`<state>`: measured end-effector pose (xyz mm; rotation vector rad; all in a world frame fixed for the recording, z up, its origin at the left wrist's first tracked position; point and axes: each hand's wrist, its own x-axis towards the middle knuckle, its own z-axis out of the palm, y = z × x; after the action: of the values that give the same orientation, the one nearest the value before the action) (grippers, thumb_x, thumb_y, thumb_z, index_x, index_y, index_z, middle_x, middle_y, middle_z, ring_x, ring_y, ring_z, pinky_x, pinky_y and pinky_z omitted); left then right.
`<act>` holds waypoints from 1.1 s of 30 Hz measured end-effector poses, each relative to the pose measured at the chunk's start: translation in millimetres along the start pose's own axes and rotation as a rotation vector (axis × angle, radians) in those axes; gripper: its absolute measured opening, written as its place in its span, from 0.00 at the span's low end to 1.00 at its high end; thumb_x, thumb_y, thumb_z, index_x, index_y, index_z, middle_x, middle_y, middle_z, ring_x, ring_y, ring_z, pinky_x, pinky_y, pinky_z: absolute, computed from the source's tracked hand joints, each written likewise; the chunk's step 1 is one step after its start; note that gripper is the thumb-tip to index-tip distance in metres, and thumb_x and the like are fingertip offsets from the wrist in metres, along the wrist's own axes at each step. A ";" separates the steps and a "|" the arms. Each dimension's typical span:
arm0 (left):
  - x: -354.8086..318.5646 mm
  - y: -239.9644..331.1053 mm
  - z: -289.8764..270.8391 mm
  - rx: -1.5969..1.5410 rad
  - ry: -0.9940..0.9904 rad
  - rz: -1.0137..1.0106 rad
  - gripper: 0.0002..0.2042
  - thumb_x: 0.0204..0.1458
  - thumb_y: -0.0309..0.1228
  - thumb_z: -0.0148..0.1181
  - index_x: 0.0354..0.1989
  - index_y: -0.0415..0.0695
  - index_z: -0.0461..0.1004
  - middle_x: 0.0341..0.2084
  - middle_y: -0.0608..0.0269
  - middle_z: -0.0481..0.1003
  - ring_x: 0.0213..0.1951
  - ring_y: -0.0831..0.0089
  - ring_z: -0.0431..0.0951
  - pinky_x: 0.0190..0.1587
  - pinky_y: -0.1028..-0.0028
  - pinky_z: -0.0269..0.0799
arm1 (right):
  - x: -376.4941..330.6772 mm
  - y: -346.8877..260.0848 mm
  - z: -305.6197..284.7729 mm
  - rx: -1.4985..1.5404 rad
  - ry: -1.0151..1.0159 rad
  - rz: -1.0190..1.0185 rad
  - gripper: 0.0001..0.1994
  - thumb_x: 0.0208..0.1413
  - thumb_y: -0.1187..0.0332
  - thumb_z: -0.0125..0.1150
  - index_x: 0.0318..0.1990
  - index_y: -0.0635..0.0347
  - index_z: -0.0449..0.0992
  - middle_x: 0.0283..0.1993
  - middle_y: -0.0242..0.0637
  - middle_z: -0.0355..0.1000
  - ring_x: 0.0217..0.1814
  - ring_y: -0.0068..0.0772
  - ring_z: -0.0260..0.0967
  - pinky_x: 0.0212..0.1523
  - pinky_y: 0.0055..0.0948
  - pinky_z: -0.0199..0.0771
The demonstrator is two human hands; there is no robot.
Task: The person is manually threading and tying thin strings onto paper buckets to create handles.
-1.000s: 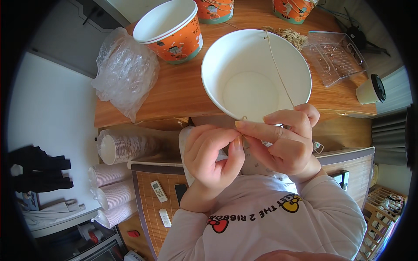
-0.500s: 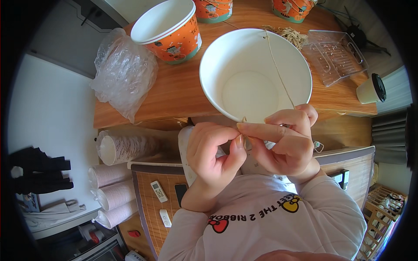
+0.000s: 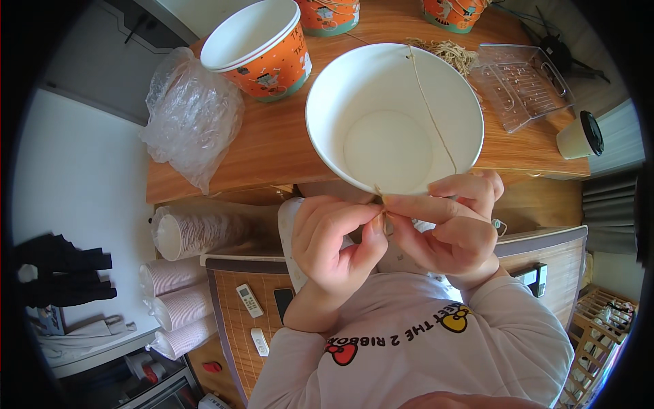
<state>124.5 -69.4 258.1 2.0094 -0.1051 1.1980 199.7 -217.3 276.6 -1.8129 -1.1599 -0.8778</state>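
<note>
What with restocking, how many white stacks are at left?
4: far stack nearest the table; upper stack, middle stack and lower stack beside the mat. More may be hidden.

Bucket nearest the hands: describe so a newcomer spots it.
Find the near edge of the wooden desk. The wide bucket at its middle opens toward the camera. Unlike the orange bucket to its left, it has a string crossing its white inside.

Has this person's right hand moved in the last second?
Yes, slightly: the right hand has shifted to the right, judged against the clear tray on the table.
</note>
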 end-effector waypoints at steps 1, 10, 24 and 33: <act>0.0 0.9 0.2 0.019 -0.002 0.013 0.06 0.45 0.24 0.68 0.32 0.44 0.77 0.25 0.66 0.79 0.26 0.65 0.73 0.31 0.70 0.70 | -1.4 -0.3 0.3 0.000 0.000 0.001 0.24 0.34 0.70 0.76 0.19 0.45 0.56 0.39 0.19 0.82 0.38 0.23 0.65 0.43 0.31 0.49; -0.8 1.9 2.9 0.052 0.007 0.040 0.06 0.45 0.24 0.67 0.32 0.44 0.78 0.25 0.66 0.78 0.26 0.65 0.73 0.31 0.70 0.71 | -15.0 1.1 2.0 0.026 0.081 -0.008 0.24 0.32 0.72 0.76 0.19 0.46 0.58 0.40 0.23 0.82 0.37 0.22 0.64 0.44 0.31 0.47; -2.4 0.7 6.1 0.016 -0.002 0.034 0.07 0.45 0.23 0.67 0.33 0.44 0.78 0.25 0.66 0.79 0.26 0.65 0.74 0.32 0.70 0.71 | -18.2 -0.4 2.8 0.085 0.086 0.046 0.16 0.36 0.74 0.76 0.32 0.54 0.73 0.42 0.25 0.81 0.36 0.22 0.61 0.43 0.29 0.47; -0.6 0.9 4.8 -0.001 -0.034 0.049 0.08 0.45 0.23 0.67 0.34 0.43 0.77 0.26 0.64 0.78 0.27 0.64 0.75 0.31 0.70 0.71 | -11.2 -3.3 -0.2 0.074 0.058 0.036 0.22 0.36 0.75 0.75 0.22 0.48 0.59 0.40 0.27 0.82 0.37 0.23 0.62 0.43 0.29 0.48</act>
<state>127.2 -73.3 256.9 2.0374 -0.1729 1.1942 192.8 -220.9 267.9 -1.7321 -1.1062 -0.8501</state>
